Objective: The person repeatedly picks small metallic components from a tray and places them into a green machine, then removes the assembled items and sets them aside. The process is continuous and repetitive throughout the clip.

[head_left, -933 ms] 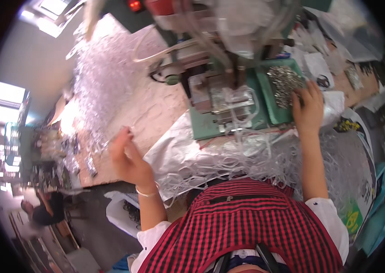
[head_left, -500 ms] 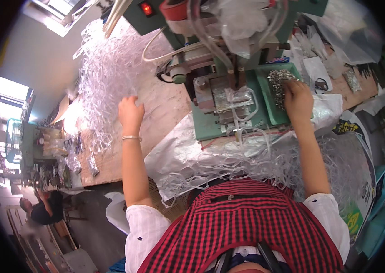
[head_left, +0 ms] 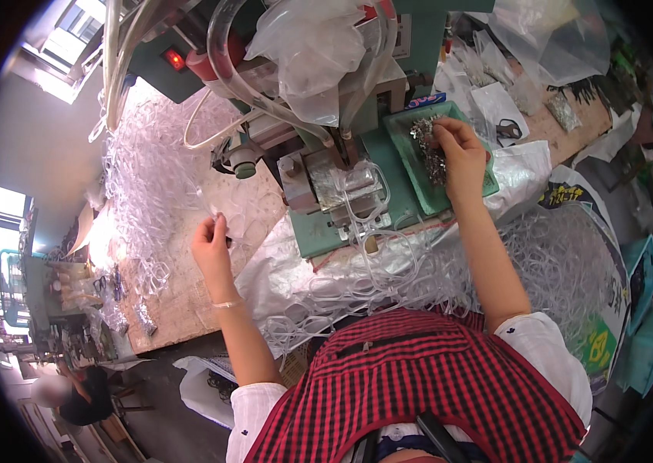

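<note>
The metal pieces (head_left: 436,165) look shiny, the plastic tray (head_left: 437,202) smooth.

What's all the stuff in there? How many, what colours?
Machine: one, green and grey, middle
Switch: one, glowing red, on machine
Plastic bag: one, whitish, on machine
Tray: one, green, right of middle
Metal pieces: many, silvery, in tray
Clear strips: countless, colourless, heaped left and in front
Sheet: at least one, white, table's near edge
Table: one, brown, under machine
Packets: several, silvery, on table
Bins: at least two, blue-green, far right
Other person: one, dark top, lower left
Checked apron: one, red and black, bottom
Left hand: one, bare, near left strips
Right hand: one, bare, at metal pieces
</note>
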A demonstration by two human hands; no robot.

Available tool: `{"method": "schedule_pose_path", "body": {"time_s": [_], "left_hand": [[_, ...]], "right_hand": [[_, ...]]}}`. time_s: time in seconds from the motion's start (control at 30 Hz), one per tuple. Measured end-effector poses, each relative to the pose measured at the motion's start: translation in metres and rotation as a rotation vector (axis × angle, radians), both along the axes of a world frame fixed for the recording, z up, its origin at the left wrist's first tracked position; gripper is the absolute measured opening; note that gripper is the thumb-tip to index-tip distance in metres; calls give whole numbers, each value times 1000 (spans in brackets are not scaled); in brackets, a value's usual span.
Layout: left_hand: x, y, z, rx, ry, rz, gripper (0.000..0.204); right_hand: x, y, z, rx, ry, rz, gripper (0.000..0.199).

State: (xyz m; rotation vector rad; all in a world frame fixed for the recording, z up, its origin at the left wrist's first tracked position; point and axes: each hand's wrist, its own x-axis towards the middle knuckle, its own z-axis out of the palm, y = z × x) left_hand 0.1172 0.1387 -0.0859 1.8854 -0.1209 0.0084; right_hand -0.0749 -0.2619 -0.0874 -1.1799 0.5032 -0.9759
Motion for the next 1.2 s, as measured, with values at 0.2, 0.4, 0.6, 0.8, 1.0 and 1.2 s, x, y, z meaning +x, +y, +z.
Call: {"method": "schedule_pose_path", "body": {"time_s": [0.2, 0.4, 0.6, 0.8, 1.0, 1.2], "left_hand": [[-91, -52, 76, -555, 36, -209, 24], [-164, -105, 113, 76, -221, -1437, 23], [-135, -71, 96, -359, -7, -581, 19], [-114, -87, 163, -429, -645, -402, 18], [-86, -123, 155, -289, -675, -285, 20], [-105, -113, 163, -415, -365, -620, 17]], "right_hand": [[-3, -9, 3, -76, 140, 59, 14], [6, 44, 66, -591, 227, 99, 15], [12, 83, 85, -712, 78, 151, 28], [15, 95, 85, -443, 64, 265, 64], [22, 102, 81, -207, -98, 337, 68], [-7, 112, 107, -460, 53, 284, 68]]}}
